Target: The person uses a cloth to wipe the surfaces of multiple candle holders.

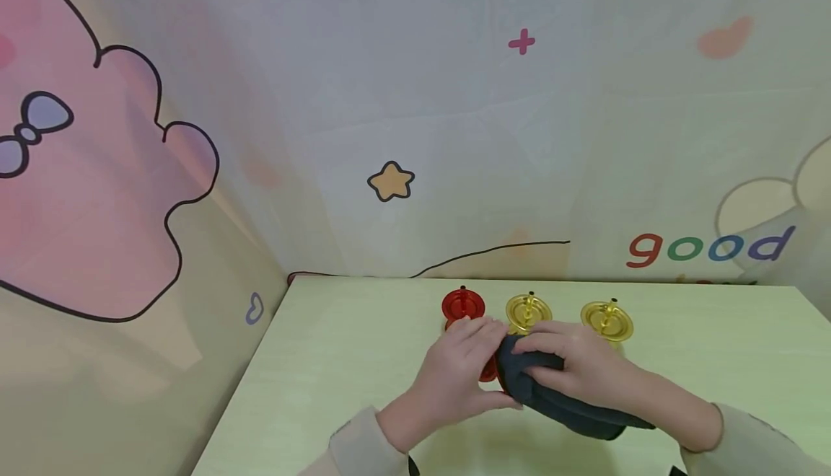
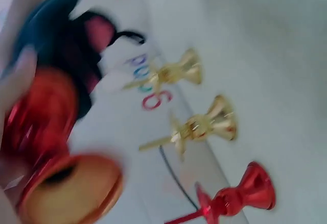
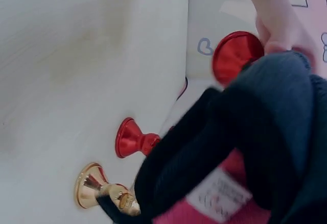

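Observation:
My left hand (image 1: 448, 371) grips a red metal candlestick (image 2: 46, 112) above the table, its flared base tilted into sight in the left wrist view. My right hand (image 1: 578, 364) holds a dark blue cloth item (image 1: 552, 397) against the other end of that candlestick, fingers bent over the fabric. Pink lining with a white label (image 3: 219, 194) shows on the cloth in the right wrist view, along with a dark strap. The cloth's exact kind is unclear, and it hides the candlestick's upper part.
Behind the hands stand another red candlestick (image 1: 463, 305), a gold candlestick (image 1: 529, 311) in the middle and a second gold candlestick (image 1: 607, 321) at right. The pale table (image 1: 311, 368) ends at a printed backdrop (image 1: 454, 137).

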Motion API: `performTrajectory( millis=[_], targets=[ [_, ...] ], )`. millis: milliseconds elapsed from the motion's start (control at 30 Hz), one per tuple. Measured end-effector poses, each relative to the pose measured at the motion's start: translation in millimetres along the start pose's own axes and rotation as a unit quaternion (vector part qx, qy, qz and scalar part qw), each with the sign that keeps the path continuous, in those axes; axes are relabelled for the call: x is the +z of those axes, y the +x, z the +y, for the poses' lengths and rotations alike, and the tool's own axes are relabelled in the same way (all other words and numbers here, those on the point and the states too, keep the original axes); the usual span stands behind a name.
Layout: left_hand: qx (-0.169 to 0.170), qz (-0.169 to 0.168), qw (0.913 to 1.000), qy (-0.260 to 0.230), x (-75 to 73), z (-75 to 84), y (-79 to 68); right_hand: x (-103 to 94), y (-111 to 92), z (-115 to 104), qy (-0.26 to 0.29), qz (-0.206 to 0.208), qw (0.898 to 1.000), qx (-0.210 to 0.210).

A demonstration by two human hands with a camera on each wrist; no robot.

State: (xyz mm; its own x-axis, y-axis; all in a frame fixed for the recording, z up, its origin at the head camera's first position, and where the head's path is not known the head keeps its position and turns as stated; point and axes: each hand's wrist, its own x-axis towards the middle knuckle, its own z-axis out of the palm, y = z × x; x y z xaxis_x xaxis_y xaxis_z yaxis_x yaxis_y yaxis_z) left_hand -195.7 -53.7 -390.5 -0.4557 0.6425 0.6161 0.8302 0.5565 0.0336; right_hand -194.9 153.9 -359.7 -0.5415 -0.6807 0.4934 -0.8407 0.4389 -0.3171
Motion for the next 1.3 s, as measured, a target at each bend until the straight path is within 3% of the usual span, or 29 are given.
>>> performTrajectory(
  millis=[67,100,167,233,300,333,367,400,500,567,600,633,700,867,967,1067,1233,1300],
  targets=[
    [0.029,0.083,0.9924,0.086,4.6,5.1,-4.7,0.5,-0.2,1.2,0.005,0.005,1.000,0.024],
    [0.035,0.110,0.9875,0.108,6.2,6.9,-6.9,0.8,-0.4,1.6,0.006,0.008,0.999,0.031],
    [0.034,0.118,0.9867,0.106,7.2,8.0,-9.9,1.2,-1.0,1.9,0.003,0.007,0.999,0.039],
    [0.018,0.081,0.9944,0.065,5.4,5.6,-11.1,1.8,-1.5,2.1,-0.002,0.006,0.999,0.037],
    [-0.023,0.004,0.9997,-0.007,-0.7,1.3,-9.9,1.5,-1.7,2.3,-0.003,0.004,1.000,0.029],
    [-0.047,-0.038,0.9970,-0.048,-3.6,-1.6,-8.4,1.2,-2.3,2.5,-0.002,0.003,1.000,0.019],
    [-0.074,-0.086,0.9890,-0.095,-6.8,-5.3,-6.2,0.9,-3.1,2.4,-0.002,0.003,1.000,0.008],
    [-0.103,-0.131,0.9756,-0.143,-9.5,-9.0,-4.1,0.8,-3.6,2.0,0.001,0.003,1.000,-0.006],
    [-0.158,-0.228,0.9235,-0.265,-14.2,-18.3,1.1,2.3,-4.0,-1.2,-0.003,0.011,0.998,-0.065],
    [-0.171,-0.262,0.8926,-0.325,-13.9,-21.9,2.5,3.5,-4.1,-4.4,-0.011,0.018,0.996,-0.091],
    [-0.173,-0.269,0.8841,-0.341,-13.4,-22.1,2.5,4.2,-3.9,-5.7,-0.015,0.024,0.994,-0.102],
    [-0.170,-0.269,0.8811,-0.350,-12.8,-21.6,2.3,4.6,-3.8,-6.7,-0.022,0.028,0.994,-0.108],
    [-0.166,-0.255,0.8864,-0.349,-11.4,-19.4,1.2,4.6,-3.9,-7.5,-0.027,0.029,0.994,-0.102],
    [-0.146,-0.162,0.9391,-0.266,-4.7,-10.9,-4.6,2.5,-4.9,-4.9,0.023,0.014,0.999,-0.017],
    [-0.143,-0.114,0.9592,-0.215,-0.4,-7.4,-10.5,-1.4,-8.2,-2.8,0.047,0.020,0.998,0.038],
    [-0.168,-0.079,0.9610,-0.206,3.1,-6.9,-16.8,-7.1,-13.5,-0.5,0.051,0.047,0.995,0.070],
    [-0.216,-0.014,0.9426,-0.254,7.7,-6.2,-23.0,-14.9,-17.9,4.3,0.041,0.097,0.983,0.149],
    [-0.214,0.009,0.9423,-0.258,9.7,-3.9,-23.6,-15.0,-17.2,5.2,0.036,0.102,0.975,0.193]
  ],
)
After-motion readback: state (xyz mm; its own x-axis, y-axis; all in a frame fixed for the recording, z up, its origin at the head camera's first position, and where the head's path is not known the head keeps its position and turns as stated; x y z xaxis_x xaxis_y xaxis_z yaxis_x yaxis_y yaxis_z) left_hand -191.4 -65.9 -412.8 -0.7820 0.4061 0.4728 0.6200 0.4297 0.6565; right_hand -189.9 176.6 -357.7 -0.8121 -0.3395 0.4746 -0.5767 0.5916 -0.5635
